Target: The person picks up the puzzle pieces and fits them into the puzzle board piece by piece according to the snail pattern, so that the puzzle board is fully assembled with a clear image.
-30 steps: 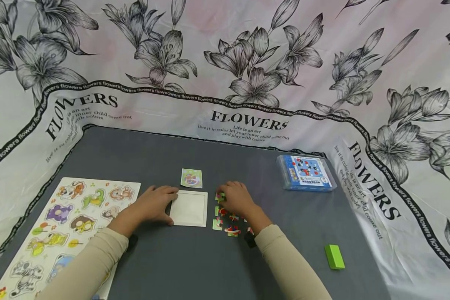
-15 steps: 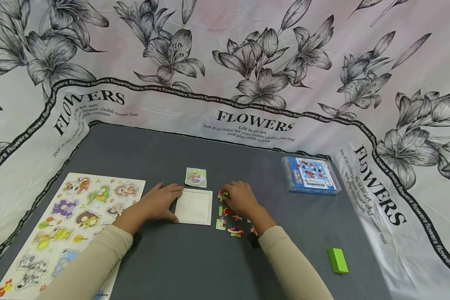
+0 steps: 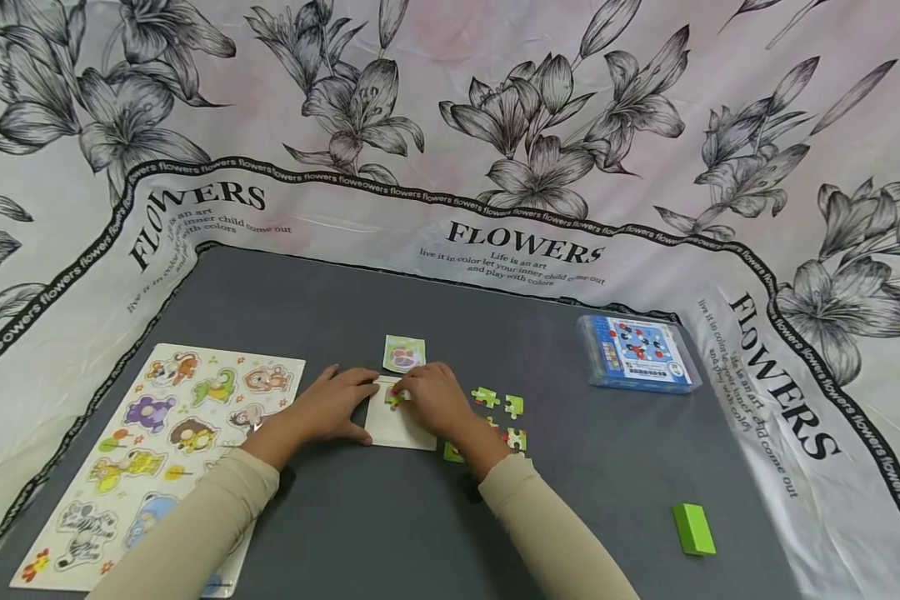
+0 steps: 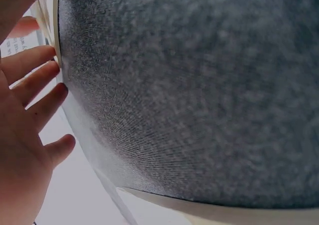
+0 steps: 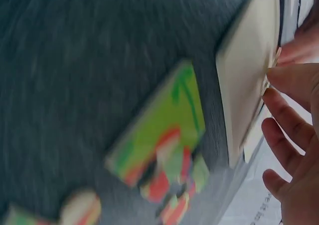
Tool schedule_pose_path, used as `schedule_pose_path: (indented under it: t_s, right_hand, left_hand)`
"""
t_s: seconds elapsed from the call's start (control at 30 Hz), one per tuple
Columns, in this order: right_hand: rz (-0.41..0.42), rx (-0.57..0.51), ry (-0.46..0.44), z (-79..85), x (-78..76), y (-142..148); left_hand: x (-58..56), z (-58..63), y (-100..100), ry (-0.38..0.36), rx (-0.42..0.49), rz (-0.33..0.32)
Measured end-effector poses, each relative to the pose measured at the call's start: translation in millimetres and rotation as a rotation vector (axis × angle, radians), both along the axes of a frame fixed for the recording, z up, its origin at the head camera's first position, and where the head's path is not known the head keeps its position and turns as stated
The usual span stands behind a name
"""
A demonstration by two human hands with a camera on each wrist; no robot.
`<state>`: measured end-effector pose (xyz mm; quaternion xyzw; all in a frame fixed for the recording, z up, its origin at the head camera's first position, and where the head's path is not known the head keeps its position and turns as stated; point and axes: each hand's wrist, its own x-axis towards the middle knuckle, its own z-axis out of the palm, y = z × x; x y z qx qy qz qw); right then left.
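A shallow white puzzle tray (image 3: 401,432) lies flat in front of me. My left hand (image 3: 335,406) rests at its left side, fingertips at the upper corner and thumb near the lower one. In the left wrist view the fingers of that hand (image 4: 30,115) are spread along the tray's edge. My right hand (image 3: 441,406) pinches a green and red jigsaw piece (image 3: 394,398) between thumb and index finger, over the tray's upper left part. Several loose jigsaw pieces (image 3: 485,397) lie to the right, some hidden under the right wrist; a green one (image 5: 184,105) shows up close in the right wrist view.
A small picture card (image 3: 404,353) lies just beyond the tray. On the left is a large animal picture board (image 3: 225,360), partly under the left sleeve. A blue plastic case (image 3: 640,353) sits at the back right, a green block (image 3: 693,529) at the front right.
My right hand has moved left from the loose pieces to the tray, carrying a jigsaw piece. The left hand stays at the tray's edge. The head view has shifted slightly.
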<state>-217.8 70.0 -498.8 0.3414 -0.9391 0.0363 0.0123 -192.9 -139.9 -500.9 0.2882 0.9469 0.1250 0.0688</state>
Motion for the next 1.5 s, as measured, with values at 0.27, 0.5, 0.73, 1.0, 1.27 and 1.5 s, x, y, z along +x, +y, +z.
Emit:
schedule_pose_path:
  t_s: [0.27,0.5,0.73,1.0,1.27,1.5]
  right_hand:
    - [-0.054,0.039,0.043,1.4,0.0,-1.3]
    - [-0.056,0.127,0.023,14.6,4.0,-3.4]
    - [-0.059,0.273,-0.014,14.8,19.8,-8.5]
    - [-0.086,0.336,-0.040,12.9,23.9,-8.6]
    - [-0.106,0.261,-0.087,15.6,21.1,2.9]
    - [-0.079,-0.004,-0.254,17.7,7.0,9.5]
  left_hand:
    - [-7.7,6.2,12.4,-0.003,-0.006,-0.006]
    - [-11.5,11.4,15.9,0.004,0.016,-0.027]
    - [-9.0,5.9,16.6,0.003,0.016,-0.049]
    - [-11.7,8.6,20.3,-0.003,0.010,-0.057]
    - [-13.4,8.5,27.9,0.011,0.011,-0.080]
    - [-0.1,3.3,12.1,-0.013,-0.025,-0.025]
